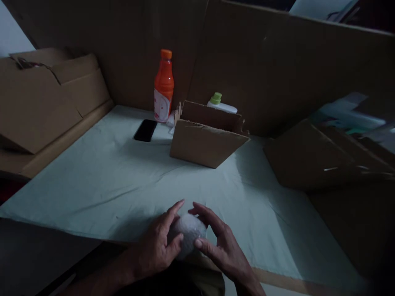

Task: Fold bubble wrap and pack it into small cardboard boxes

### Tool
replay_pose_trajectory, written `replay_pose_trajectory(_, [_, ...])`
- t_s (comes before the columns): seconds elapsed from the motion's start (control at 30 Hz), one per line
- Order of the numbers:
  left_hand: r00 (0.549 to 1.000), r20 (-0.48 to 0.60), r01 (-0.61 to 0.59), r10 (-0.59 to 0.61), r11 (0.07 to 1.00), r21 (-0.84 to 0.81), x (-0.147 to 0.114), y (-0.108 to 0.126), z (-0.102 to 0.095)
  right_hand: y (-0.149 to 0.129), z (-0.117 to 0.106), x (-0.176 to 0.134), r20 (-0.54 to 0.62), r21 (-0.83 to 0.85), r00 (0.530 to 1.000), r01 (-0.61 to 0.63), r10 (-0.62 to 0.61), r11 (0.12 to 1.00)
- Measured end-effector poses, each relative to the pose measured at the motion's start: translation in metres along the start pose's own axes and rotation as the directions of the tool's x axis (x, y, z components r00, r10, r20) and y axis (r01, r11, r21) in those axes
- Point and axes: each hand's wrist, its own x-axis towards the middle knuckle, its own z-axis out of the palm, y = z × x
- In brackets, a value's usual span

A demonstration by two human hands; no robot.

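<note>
A pale grey, fuzzy-looking ball (189, 231) is at the front edge of the cloth-covered table, close to my body. My left hand (163, 237) curves around its left side, thumb against the near face. From the right, my right hand (221, 240) cups the same ball, with its thumb on the near side and the fingers arched over the far side. Both sets of fingertips almost meet beyond the ball. The underside of the ball is hidden, so I cannot tell whether it rests on anything.
An open cardboard box (203, 144) stands mid-table. Behind it are an orange bottle (164, 88), a white bottle with a green cap (224, 107) and a black phone (145, 130). Larger cartons flank the pale green cloth (123, 176), left (40, 98) and right (314, 160); cardboard walls the back.
</note>
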Motion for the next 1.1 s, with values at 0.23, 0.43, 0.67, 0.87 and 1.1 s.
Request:
replay_pose_trajectory(0.23, [0.948, 0.097, -0.318, 0.303, 0.901, 0.294, 0.038, 0.001, -0.017, -0.007, -0.018, 0.021, 0.194, -0.122, 0.978, -0.052, 0.075, 0.991])
replay_pose_trajectory(0.43, [0.689, -0.220, -0.384, 0.690, 0.606, 0.697, 0.166, 0.039, -0.084, -0.035, -0.077, 0.040, 0.014, -0.276, 1.000, -0.013, 0.018, 0.961])
replay_pose_trajectory(0.67, [0.684, -0.231, -0.369, 0.692, 0.602, 0.708, 0.218, 0.027, -0.094, -0.077, -0.156, 0.100, -0.556, -0.493, 0.787, -0.054, -0.266, 0.869])
replay_pose_trajectory(0.87, [0.650, -0.249, -0.401, 0.718, 0.603, 0.690, 0.207, 0.018, -0.087, -0.085, -0.171, 0.189, -0.511, -0.712, 0.813, -0.217, -0.280, 0.668])
replay_pose_trajectory(1.1, [0.616, -0.232, -0.474, 0.753, 0.589, 0.655, 0.206, 0.012, -0.088, -0.079, -0.143, 0.224, -0.231, -0.626, 0.951, 0.015, -0.204, 0.779])
